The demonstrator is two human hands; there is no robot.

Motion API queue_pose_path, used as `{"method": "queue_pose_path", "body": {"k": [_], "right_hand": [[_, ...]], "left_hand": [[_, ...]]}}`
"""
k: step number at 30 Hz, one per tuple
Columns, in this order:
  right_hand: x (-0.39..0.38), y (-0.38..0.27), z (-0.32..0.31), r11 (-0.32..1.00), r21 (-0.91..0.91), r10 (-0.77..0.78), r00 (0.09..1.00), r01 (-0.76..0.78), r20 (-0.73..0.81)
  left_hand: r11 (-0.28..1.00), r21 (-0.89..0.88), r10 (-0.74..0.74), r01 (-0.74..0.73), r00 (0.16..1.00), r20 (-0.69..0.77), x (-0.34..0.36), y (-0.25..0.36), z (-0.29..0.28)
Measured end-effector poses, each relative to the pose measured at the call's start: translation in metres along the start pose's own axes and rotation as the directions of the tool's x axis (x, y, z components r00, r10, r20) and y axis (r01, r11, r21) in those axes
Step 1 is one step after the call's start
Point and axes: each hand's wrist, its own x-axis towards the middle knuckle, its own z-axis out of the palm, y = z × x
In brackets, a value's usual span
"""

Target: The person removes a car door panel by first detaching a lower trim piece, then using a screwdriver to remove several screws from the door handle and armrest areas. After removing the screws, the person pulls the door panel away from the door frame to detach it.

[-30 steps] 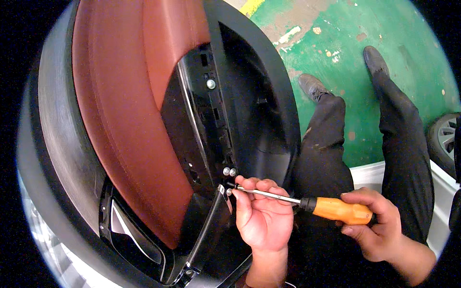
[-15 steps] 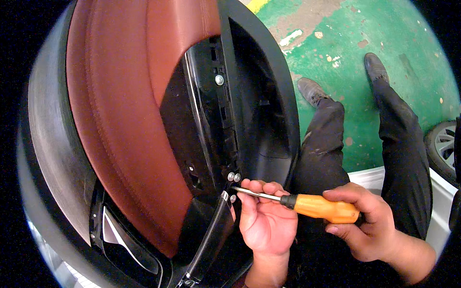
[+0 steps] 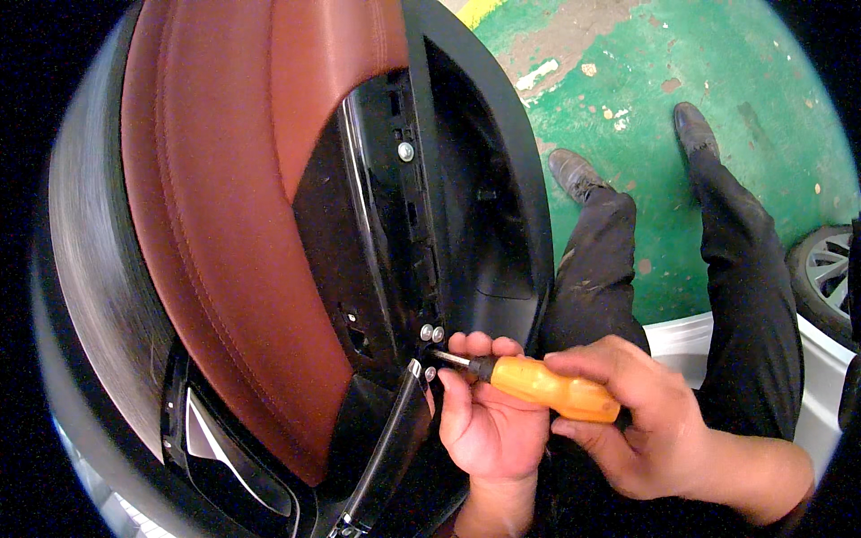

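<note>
My right hand [image 3: 655, 417] is closed around the orange handle of a screwdriver [image 3: 554, 388]. The screwdriver's metal shaft points left, and its tip reaches the dark gap beside the upper end of a black door pull handle [image 3: 387, 446]. Just below the shaft, my left hand [image 3: 498, 430] lies palm up with thumb and fingers apart; the shaft passes between them. Two silver screws [image 3: 431, 334] sit right above the tip, and another silver screw [image 3: 430, 373] is just below it. The very tip is hidden in the dark recess.
A car door panel [image 3: 233, 224] with red-brown leather fills the left. A further screw [image 3: 405, 151] sits higher on its black trim. My legs [image 3: 592, 269] stand over a green floor [image 3: 646, 197] at the right, near a white sill [image 3: 677, 336] and a wheel [image 3: 825, 278].
My right hand has moved left with the screwdriver, so less of the shaft shows and its tip is deeper in the gap. My left hand's thumb has moved slightly away from the shaft.
</note>
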Motion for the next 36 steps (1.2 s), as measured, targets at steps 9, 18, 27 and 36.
{"method": "queue_pose_path", "body": {"k": [9, 18, 27, 36], "right_hand": [[0.005, -0.043, -0.018, 0.795, 0.283, 0.479, 0.842, -0.536, 0.248], [-0.007, -0.012, -0.003, 0.997, -0.075, -0.020, 1.000, 0.020, -0.010], [-0.011, -0.004, -0.025, 0.944, -0.264, -0.183, 0.980, 0.196, 0.074], [-0.012, 0.011, -0.041, 0.973, -0.174, -0.134, 0.986, 0.149, 0.094]], "left_hand": [[0.964, 0.265, -0.076, 0.003, 0.962, 0.262, 0.002, -0.018, 0.002], [0.932, 0.360, 0.038, -0.038, 0.999, 0.008, -0.002, -0.023, -0.002], [0.941, 0.336, -0.014, -0.036, 0.989, 0.145, 0.009, -0.023, -0.003], [0.901, 0.423, 0.041, -0.095, 0.990, 0.133, -0.002, -0.014, -0.005]]}}
